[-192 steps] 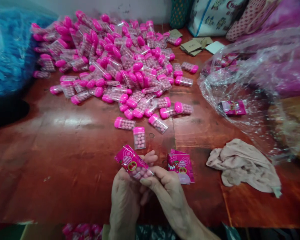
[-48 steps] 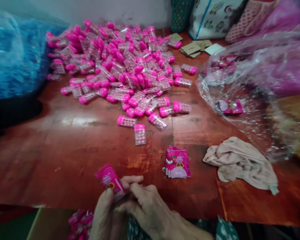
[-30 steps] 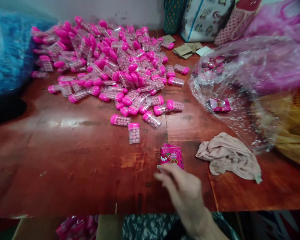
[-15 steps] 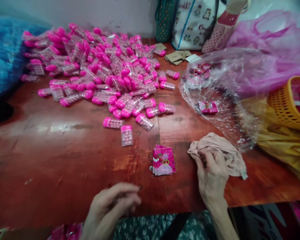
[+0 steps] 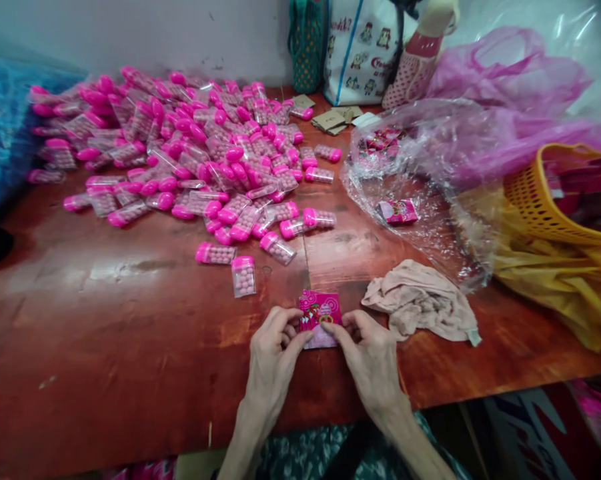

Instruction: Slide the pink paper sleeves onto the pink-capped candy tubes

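A small stack of pink printed cards lies near the front of the wooden table. My left hand grips its left edge between thumb and fingers. On the opposite edge, my right hand pinches the same stack, its thumb resting on the printed face. Just right of that hand is a crumpled beige cloth. Two clear candy containers with pink caps are closest to the stack: an upright one and a tilted one.
A large heap of pink-capped candy containers covers the table's back left. At right lie a clear plastic bag with pink packets and a yellow basket on yellow plastic. A blue bag sits far left; a white printed bag stands behind.
My right hand has let go of the beige cloth and moved left to the cards. My left hand has come up and right onto the stack. The camera view has shifted slightly.
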Tool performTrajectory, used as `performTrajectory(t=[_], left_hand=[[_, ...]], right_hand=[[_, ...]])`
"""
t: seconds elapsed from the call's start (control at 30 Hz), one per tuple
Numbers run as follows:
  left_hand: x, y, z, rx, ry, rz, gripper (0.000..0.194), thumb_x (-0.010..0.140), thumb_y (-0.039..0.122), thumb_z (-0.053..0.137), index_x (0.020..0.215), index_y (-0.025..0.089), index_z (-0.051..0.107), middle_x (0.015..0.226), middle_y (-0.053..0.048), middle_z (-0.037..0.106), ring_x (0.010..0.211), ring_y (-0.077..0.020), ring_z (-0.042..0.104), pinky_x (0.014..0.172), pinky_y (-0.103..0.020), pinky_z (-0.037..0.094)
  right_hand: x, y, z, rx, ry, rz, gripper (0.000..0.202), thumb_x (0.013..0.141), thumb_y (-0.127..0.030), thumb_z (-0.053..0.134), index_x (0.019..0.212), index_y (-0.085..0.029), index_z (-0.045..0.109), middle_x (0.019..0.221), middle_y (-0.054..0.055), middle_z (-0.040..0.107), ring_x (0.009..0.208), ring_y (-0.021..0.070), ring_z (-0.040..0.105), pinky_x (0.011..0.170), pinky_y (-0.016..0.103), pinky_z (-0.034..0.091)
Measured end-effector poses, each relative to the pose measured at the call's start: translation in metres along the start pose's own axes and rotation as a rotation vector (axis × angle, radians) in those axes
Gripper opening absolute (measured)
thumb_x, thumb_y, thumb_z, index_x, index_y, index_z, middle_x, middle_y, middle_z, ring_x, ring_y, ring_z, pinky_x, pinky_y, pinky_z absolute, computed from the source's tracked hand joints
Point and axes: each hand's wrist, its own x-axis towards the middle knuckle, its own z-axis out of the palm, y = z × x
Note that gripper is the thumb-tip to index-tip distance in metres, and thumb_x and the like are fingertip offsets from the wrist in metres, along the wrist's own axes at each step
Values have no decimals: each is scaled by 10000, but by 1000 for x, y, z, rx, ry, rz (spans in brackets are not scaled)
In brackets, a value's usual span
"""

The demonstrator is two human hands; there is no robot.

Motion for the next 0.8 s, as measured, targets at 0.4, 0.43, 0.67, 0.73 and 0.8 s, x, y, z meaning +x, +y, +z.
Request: performTrajectory(t=[0.4, 0.43, 0.67, 0.73, 0.8], left_hand=[[0, 0, -2, -18, 1, -64, 140, 746, 198, 638, 882, 176, 613, 732, 17, 522, 571, -103, 471, 534, -221, 390], [0, 0, -2, -28, 30, -68, 133, 749, 205, 638, 878, 178, 618, 726, 15, 535, 571, -105, 479, 533, -220, 395], [9, 22, -5, -270, 122, -29, 147, 754, 230, 647, 898, 207, 670, 855, -11, 631, 775, -148, 585, 686, -234, 452], [14, 31, -5, -409, -46, -93, 188, 754, 221, 649, 939, 201, 681, 893, -23, 649, 810, -159, 591, 710, -242, 453], [17, 38, -3, -523, -138, -133, 132, 777, 205, 624, 879, 185, 705, 805, -13, 644, 739, -137, 575, 658, -224, 439]], right_hand=[[10, 11, -16, 82, 11, -69, 287, 909, -212, 432, 1098, -151, 639, 961, 98, 691, 820, 206, 636, 721, 281, 471], [10, 10, -19, 116, 5, -49, 296, 908, -211, 435, 1124, -156, 631, 961, 89, 695, 807, 200, 639, 717, 276, 477], [5, -9, -23, 450, -198, 160, 227, 885, -340, 509, 828, -182, 661, 554, -39, 526, 485, 100, 459, 469, 193, 369], [5, -16, -21, 547, -274, 169, 246, 881, -342, 518, 735, -175, 627, 534, -52, 489, 456, 81, 405, 443, 186, 332], [6, -22, -20, 594, -306, 151, 243, 880, -324, 522, 713, -172, 613, 547, -52, 497, 476, 81, 418, 461, 182, 339]])
